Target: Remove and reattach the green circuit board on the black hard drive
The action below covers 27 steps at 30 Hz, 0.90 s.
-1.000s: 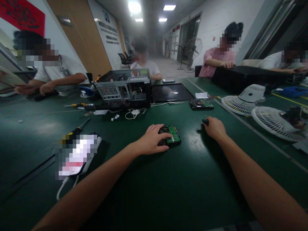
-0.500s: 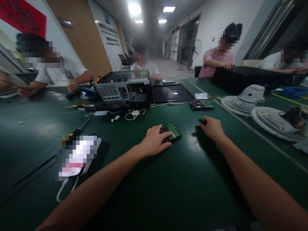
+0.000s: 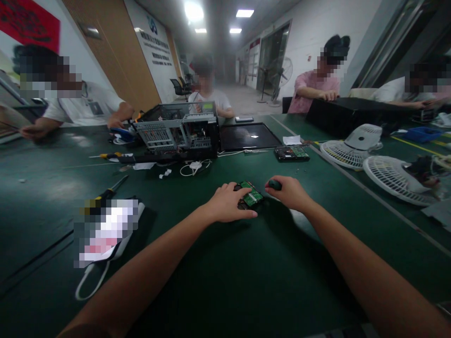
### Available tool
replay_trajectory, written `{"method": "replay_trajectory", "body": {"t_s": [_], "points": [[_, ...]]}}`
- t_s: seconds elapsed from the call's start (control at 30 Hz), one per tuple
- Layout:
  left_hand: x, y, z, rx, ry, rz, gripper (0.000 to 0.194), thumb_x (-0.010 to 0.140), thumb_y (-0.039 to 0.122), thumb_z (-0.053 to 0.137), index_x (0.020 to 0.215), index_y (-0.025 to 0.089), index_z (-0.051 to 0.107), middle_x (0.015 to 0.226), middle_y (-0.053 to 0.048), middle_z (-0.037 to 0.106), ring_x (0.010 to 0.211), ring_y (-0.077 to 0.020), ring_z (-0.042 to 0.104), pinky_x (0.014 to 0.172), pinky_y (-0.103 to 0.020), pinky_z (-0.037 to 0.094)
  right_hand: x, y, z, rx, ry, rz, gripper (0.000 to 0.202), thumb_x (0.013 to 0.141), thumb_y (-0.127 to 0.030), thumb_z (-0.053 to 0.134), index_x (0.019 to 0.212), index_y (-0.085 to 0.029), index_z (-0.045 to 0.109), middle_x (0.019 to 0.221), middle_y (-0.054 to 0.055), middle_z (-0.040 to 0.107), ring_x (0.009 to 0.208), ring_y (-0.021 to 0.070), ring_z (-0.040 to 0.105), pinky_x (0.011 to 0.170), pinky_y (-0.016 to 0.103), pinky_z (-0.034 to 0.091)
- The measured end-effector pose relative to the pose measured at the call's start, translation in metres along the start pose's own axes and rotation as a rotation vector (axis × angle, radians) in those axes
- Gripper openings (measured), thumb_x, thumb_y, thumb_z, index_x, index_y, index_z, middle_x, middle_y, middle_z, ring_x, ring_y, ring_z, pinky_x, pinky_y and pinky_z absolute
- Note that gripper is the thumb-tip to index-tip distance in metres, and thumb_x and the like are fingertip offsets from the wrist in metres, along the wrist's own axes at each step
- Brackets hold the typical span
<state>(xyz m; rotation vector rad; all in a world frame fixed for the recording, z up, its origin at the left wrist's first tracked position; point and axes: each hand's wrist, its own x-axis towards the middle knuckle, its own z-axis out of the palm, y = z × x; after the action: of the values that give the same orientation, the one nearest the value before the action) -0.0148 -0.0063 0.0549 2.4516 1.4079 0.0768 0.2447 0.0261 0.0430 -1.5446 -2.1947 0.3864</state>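
A hard drive (image 3: pixel 252 195), green circuit board facing up, lies on the table in front of me. My left hand (image 3: pixel 229 203) rests over its left side, fingers on the far edge and thumb along the near edge, steadying it. Just right of the drive, my right hand (image 3: pixel 289 192) is closed around a short, rounded dark green handle (image 3: pixel 275 184). Whatever the handle ends in is hidden or too dark to make out. A second hard drive (image 3: pixel 291 154) sits farther back, out of reach of both hands.
An opened computer case (image 3: pixel 176 134) stands at the back beside a flat black panel (image 3: pixel 250 136). On the left lie a screwdriver (image 3: pixel 105 195) and a phone (image 3: pixel 111 230) with a white cable. White fan parts (image 3: pixel 394 178) are at right. Several people sit around the table.
My right hand has moved left with the dark green handle, closer to the hard drive. My left hand stays on the drive, its thumb shifted slightly. The view has turned a little.
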Motion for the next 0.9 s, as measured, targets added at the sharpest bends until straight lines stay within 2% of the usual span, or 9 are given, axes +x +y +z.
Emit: {"method": "replay_trajectory", "body": {"t_s": [0.2,0.5,0.9], "points": [[-0.004,-0.004,0.004,0.033,-0.003,0.034,0.087,0.082,0.084,0.051,0.157,0.041,0.037,0.161,-0.013,0.032,0.139,-0.0426,0.04,0.11,-0.057,0.039,-0.004,-0.015,0.001,0.099,-0.084,-0.089,0.013,0.088,-0.032,0.066,0.095,-0.025,0.075,0.092,0.003,0.076,0.084,0.0202,0.066,0.074,0.031,0.045],[-0.005,-0.001,0.0,0.055,-0.002,0.048,0.084,0.085,0.081,0.051,0.157,0.04,0.038,0.16,-0.012,0.036,0.135,-0.0425,0.045,0.107,-0.056,0.041,-0.004,-0.021,0.005,0.195,-0.177,-0.095,0.013,0.088,-0.033,0.068,0.094,-0.025,0.076,0.096,0.004,0.076,0.088,0.0218,0.066,0.079,0.033,0.048],[-0.004,-0.001,0.002,0.069,0.015,0.051,0.084,0.085,0.081,0.052,0.156,0.04,0.039,0.158,-0.012,0.037,0.133,-0.0418,0.047,0.107,-0.055,0.042,-0.002,-0.016,0.011,0.194,-0.176,-0.079,0.017,0.086,-0.039,0.072,0.092,-0.024,0.079,0.094,0.004,0.075,0.086,0.0211,0.065,0.079,0.032,0.049]]}}
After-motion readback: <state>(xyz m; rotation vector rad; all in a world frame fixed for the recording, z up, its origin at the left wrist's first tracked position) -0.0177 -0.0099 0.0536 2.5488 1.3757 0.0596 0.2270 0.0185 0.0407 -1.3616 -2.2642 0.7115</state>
